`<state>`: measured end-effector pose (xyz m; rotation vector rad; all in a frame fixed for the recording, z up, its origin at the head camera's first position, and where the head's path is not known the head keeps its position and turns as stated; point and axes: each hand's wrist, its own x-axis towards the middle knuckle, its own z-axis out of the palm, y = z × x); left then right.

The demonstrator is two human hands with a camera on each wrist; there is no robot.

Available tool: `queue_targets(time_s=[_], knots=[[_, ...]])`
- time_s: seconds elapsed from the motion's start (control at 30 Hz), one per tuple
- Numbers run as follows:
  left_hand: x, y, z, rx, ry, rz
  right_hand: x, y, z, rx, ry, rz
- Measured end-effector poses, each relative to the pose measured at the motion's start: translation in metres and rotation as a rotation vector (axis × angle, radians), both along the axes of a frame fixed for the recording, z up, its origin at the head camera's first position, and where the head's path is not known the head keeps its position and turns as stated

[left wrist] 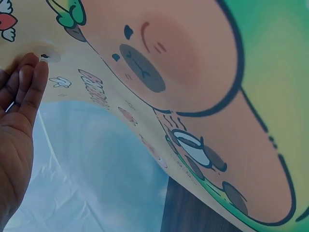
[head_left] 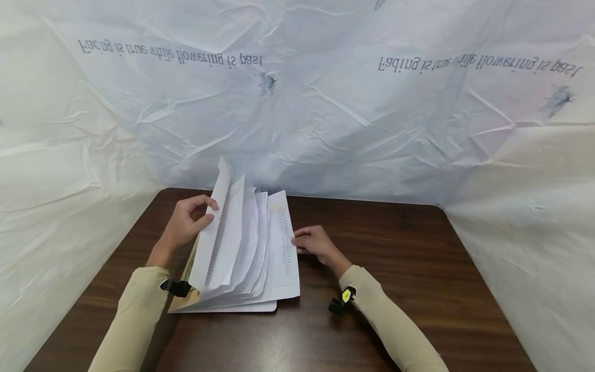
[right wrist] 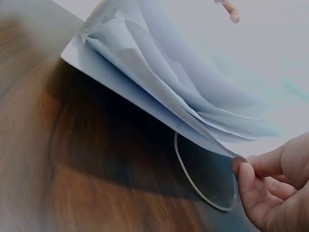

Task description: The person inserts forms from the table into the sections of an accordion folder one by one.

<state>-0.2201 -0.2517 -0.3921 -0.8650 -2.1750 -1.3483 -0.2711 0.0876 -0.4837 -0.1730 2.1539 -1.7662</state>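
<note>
An accordion-style file folder (head_left: 234, 243) stands spread on the table, its several white leaves fanned out and bearing small print. Cartoon animals decorate its outer cover (left wrist: 169, 58). My left hand (head_left: 188, 219) pinches the cover's edge at the left and holds it raised; in the left wrist view, fingers (left wrist: 30, 79) meet the cover beside a small round fastener (left wrist: 46, 56). At the opposite side my right hand (head_left: 318, 243) pinches the rightmost leaf's edge (head_left: 284, 248) between thumb and fingers. Below that grip hangs a thin elastic loop (right wrist: 186, 171).
Beneath the folder is a dark wood-grain table (head_left: 372, 248). White plastic sheeting (head_left: 321, 129) with printed words surrounds it at the back and both sides. Each wrist wears a small black device, one on the left (head_left: 176, 287) and one on the right (head_left: 337, 305).
</note>
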Motion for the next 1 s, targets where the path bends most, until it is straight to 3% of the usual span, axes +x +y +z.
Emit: queue_targets(time_s=[0.47, 1.0], knots=[[0.001, 0.004, 0.003, -0.017, 0.024, 0.017, 0.004, -0.033, -0.007, -0.136, -0.036, -0.031], [0.001, 0.003, 0.000, 0.000, 0.026, 0.004, 0.007, -0.052, -0.010, -0.140, -0.012, -0.051]])
